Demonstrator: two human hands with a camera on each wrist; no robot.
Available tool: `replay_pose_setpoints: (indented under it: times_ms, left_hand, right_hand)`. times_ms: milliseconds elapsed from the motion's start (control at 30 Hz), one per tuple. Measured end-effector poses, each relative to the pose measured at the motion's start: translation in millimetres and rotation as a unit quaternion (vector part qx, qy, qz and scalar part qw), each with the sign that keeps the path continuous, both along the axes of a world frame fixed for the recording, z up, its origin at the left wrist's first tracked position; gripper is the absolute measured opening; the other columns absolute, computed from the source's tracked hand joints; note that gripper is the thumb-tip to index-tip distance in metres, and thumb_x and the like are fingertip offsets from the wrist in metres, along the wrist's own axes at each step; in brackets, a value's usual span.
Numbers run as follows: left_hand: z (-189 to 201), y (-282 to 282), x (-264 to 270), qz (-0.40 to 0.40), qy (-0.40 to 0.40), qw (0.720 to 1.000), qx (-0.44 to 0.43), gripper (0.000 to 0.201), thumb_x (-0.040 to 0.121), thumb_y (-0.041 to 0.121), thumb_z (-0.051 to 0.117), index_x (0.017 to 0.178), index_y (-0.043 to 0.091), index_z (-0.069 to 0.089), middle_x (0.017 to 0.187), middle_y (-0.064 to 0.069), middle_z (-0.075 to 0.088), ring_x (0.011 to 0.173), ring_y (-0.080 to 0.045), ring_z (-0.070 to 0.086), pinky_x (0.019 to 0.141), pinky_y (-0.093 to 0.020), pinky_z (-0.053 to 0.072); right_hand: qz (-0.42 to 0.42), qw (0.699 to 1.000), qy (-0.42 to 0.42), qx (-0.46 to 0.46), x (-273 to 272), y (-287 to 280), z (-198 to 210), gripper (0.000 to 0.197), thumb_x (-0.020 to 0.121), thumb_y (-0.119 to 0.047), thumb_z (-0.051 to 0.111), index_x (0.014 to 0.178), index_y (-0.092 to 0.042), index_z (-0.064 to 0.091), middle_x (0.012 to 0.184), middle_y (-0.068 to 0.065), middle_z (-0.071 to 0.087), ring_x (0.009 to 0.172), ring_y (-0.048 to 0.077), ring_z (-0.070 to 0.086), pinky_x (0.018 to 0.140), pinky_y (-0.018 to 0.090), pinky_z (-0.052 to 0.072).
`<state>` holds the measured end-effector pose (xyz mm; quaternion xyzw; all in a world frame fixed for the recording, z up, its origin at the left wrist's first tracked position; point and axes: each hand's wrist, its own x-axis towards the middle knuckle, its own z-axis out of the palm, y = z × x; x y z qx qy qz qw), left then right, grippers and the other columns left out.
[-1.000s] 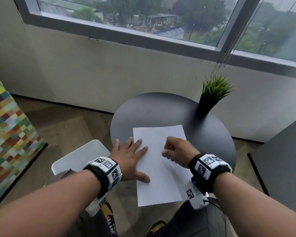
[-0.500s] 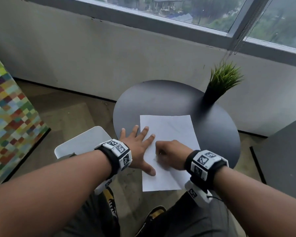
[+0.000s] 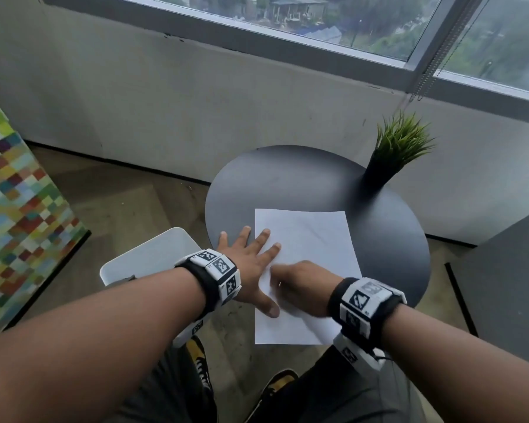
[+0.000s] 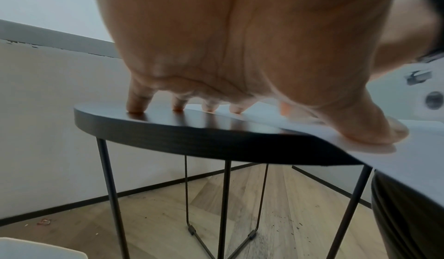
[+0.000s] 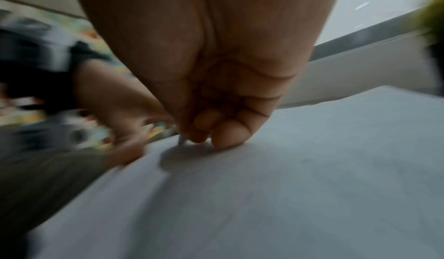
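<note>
A white sheet of paper (image 3: 312, 239) lies on a round dark table (image 3: 287, 178), its near end hanging past the table's front edge. My left hand (image 3: 245, 264) rests flat with spread fingers (image 4: 138, 103), part on the bare table, part on the paper's left edge, thumb on the overhanging part. My right hand (image 3: 297, 285) sits on the paper (image 5: 288, 168) with fingers curled under, fingertips (image 5: 228, 139) touching the sheet close to the left hand. A thin grey sliver shows beside those fingertips; I cannot tell what it is.
A black pot with a green grass plant (image 3: 379, 169) stands at the table's back right. A white seat (image 3: 153, 257) is at the left, a multicoloured panel (image 3: 19, 224) further left, a dark cabinet (image 3: 507, 285) at the right. The table has thin metal legs (image 4: 108, 187).
My right hand has slid left across the paper towards the left hand. The left hand has stayed flat in place. The head view has tilted and shifted.
</note>
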<state>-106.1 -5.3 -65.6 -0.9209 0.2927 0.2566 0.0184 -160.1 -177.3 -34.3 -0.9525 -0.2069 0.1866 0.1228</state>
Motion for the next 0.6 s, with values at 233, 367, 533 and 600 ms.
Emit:
replay_pose_setpoints:
  times_ms: [233, 367, 533, 600]
  left_hand:
    - [-1, 2, 1, -0.005, 0.007, 1.0, 0.002, 0.137, 0.057, 0.098, 0.057, 0.155, 0.044, -0.021, 0.164, 0.009, -0.033, 0.152, -0.033, -0.027, 0.117, -0.07, -0.009]
    - [0, 2, 1, -0.003, 0.008, 1.0, -0.017, 0.137, 0.057, 0.096, 0.06, 0.157, 0.043, -0.017, 0.164, 0.009, -0.033, 0.152, -0.034, -0.027, 0.117, -0.07, -0.01]
    - [1, 2, 1, -0.011, 0.013, 1.0, -0.003, 0.134, 0.059, 0.097, 0.056, 0.157, 0.043, -0.017, 0.165, 0.008, -0.032, 0.152, -0.034, -0.027, 0.117, -0.071, -0.008]
    - [8, 2, 6, -0.01, 0.019, 1.0, -0.011, 0.126, 0.065, 0.096, 0.053, 0.159, 0.042, -0.01, 0.167, 0.006, -0.026, 0.154, -0.032, -0.021, 0.119, -0.069, -0.005]
  right_hand:
    - [-0.189, 0.979, -0.07, -0.012, 34, -23, -6, 0.011, 0.09, -0.026, 0.052, 0.099, -0.021, 0.055, 0.102, 0.009, 0.066, 0.092, 0.03, 0.059, 0.077, 0.033, 0.048]
    - [-0.028, 1.0, 0.004, -0.001, 13, 3, -5, 0.016, 0.094, -0.024, 0.049, 0.107, -0.02, 0.057, 0.1, 0.006, 0.067, 0.09, 0.027, 0.06, 0.079, 0.034, 0.048]
    - [-0.223, 0.974, -0.01, 0.035, 45, -36, -6, 0.01, 0.089, -0.029, 0.063, 0.095, -0.022, 0.06, 0.088, -0.006, 0.061, 0.086, 0.019, 0.055, 0.071, 0.026, 0.039]
    - [-0.238, 0.97, 0.0, 0.055, 46, -42, -8, 0.011, 0.088, -0.03, 0.064, 0.092, -0.021, 0.06, 0.081, -0.012, 0.057, 0.082, 0.016, 0.054, 0.068, 0.026, 0.038]
